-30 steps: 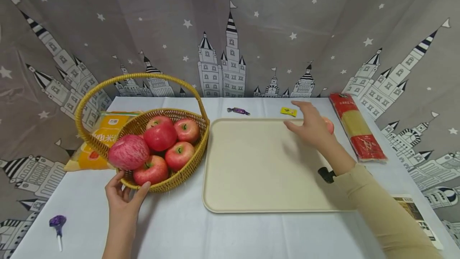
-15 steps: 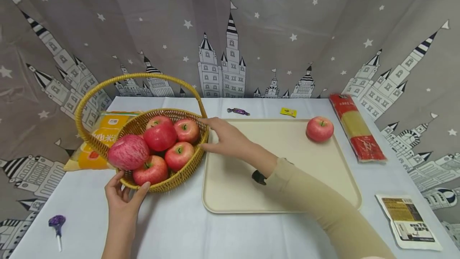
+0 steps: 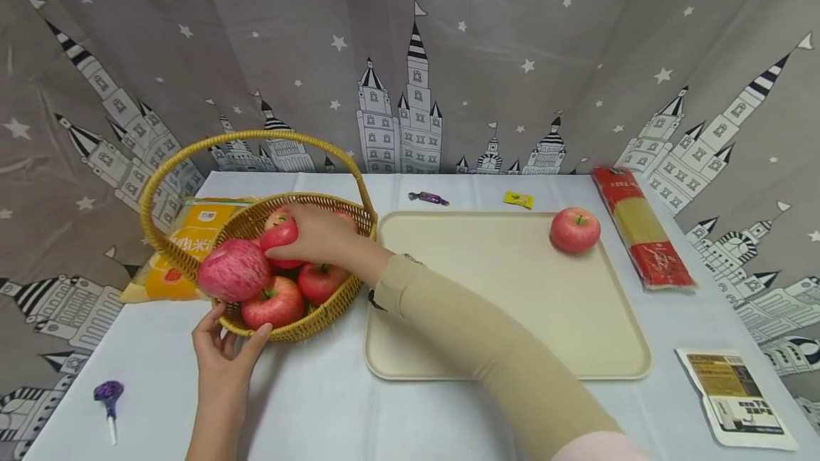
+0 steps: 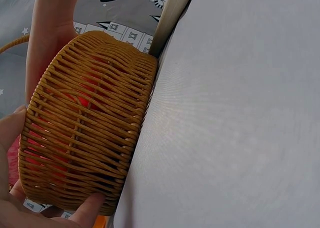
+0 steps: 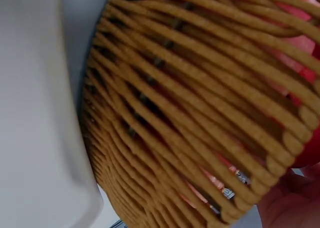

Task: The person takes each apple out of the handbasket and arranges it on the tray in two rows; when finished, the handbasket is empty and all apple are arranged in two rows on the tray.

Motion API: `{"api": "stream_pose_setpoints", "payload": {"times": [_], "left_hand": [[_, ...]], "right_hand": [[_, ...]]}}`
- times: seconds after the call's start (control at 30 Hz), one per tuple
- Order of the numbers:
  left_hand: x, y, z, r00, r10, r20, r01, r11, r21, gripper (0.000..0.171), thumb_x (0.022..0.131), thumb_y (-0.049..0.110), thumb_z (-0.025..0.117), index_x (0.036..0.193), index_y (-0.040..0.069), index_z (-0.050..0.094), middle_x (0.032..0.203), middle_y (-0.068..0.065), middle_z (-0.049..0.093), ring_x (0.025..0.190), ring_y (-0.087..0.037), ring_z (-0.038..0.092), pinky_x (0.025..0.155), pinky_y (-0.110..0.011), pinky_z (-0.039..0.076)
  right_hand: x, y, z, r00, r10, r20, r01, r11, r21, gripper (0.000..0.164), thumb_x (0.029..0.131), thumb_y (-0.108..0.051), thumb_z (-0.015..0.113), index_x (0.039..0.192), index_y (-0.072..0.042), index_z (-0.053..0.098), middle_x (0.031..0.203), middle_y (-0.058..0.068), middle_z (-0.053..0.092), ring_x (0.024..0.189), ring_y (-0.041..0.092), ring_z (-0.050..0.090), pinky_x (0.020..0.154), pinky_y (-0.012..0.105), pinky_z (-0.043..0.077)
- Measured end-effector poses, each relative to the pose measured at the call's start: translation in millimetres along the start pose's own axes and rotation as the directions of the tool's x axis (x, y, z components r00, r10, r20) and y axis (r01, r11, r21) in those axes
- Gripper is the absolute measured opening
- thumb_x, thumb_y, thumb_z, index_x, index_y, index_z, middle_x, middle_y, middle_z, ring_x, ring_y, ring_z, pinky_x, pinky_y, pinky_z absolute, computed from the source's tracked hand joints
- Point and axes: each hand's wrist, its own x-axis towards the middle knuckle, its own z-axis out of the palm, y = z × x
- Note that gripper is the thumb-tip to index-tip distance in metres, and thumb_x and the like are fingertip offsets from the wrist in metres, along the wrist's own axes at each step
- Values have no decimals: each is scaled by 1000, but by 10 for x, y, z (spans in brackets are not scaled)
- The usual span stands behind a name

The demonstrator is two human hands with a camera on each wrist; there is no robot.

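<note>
A yellow wicker basket with a tall arched handle holds several red apples. My left hand grips the basket's near left side; in the left wrist view its thumb is at the rim and a finger presses the woven wall. Inside the basket, my right hand holds a glossy red apple lying on top, with the far fingers partly hidden. A larger streaked apple sits to its left. One apple rests on the far right corner of the beige tray.
An orange food bag lies behind the basket. Past the tray are a purple candy and a yellow packet. A red noodle pack and a white pouch lie right, a purple lollipop at front left.
My right hand has left the tray's far right corner, where an apple now shows, moved left into the basket and taken hold of a glossy apple. My left hand stays at the basket.
</note>
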Motion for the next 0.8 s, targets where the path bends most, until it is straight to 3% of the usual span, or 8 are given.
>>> {"api": "stream_pose_setpoints", "payload": {"times": [0.1, 0.3, 0.4, 0.63, 0.8], "left_hand": [[-3, -5, -1, 1000, 1, -3, -1, 1000, -3, 75, 87, 7, 71, 142, 24, 23, 154, -4, 17, 137, -21, 24, 106, -17, 32], [-5, 0, -14, 1000, -24, 1, 24, 999, 23, 76, 87, 10, 72, 142, 26, 22, 155, -3, 15, 138, -21, 23, 107, -18, 32], [-5, -1, -20, 1000, -28, -2, 28, 999, 31, 76, 87, 12, 72, 142, 26, 21, 155, -2, 15, 139, -22, 22, 107, -19, 32], [-12, -23, -4, 1000, -27, -2, 28, 998, 53, 78, 87, 14, 72, 144, 26, 20, 157, -2, 14, 141, -23, 20, 108, -22, 32], [-8, -37, -1, 1000, -20, 0, 20, 999, 37, 76, 87, 12, 72, 143, 25, 22, 155, -3, 15, 140, -23, 22, 105, -18, 34]], "right_hand": [[0, -5, 5, 1000, -7, -8, 7, 1000, -11, 42, 79, -52, 68, 114, -31, 58, 106, -14, 56, 96, 1, 50, 75, 17, 45], [-151, 11, -82, 998, -3, -55, 0, 999, -50, 75, 75, -51, 72, 140, -20, 49, 127, -2, 50, 104, 8, 51, 86, 22, 47], [-284, 45, -205, 996, -57, -67, 56, 998, -20, 77, 74, -47, 75, 139, -15, 49, 124, 2, 49, 103, 10, 52, 85, 23, 48], [-854, 311, -592, 988, -105, -115, 115, 990, 83, 75, 72, -44, 80, 135, -13, 53, 119, 0, 48, 101, 10, 51, 83, 22, 50], [-1329, 797, -859, 975, -44, -217, 67, 992, 103, 74, 70, -41, 84, 131, -10, 54, 122, 2, 47, 104, 15, 52, 84, 30, 52]]}}
